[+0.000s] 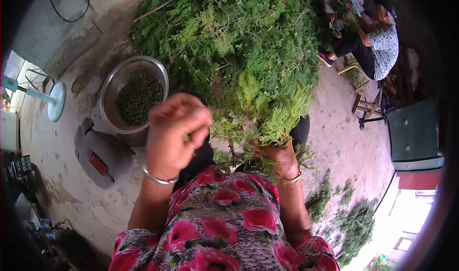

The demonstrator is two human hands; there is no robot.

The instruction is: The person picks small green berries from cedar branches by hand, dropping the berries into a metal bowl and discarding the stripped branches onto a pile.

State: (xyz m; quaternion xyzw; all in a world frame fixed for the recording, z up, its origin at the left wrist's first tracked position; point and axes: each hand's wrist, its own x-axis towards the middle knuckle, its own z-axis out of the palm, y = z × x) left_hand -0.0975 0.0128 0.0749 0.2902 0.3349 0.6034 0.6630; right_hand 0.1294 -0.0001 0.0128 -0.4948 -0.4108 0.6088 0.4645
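Note:
My left hand [176, 132] is raised beside the metal basin, its fingers curled closed. A small green seed cone [186, 138] shows between the fingers. In front of my lap, my right hand [276, 157] is closed around the stems of a leafy evergreen sprig [282, 122]; foliage covers most of its fingers. Just beyond the sprig rises a big heap of cut evergreen branches [229, 32]. The metal basin [106, 96] stands to the left, with many small green cones [139, 99] in its bottom.
Left of me are a grey stool-like object [107, 151] with a red phone-like item [98, 164] on it, and a pale fan [56, 101]. A seated person [382, 46] handles greenery at upper right. Loose branches [356, 228] lie on the floor at lower right.

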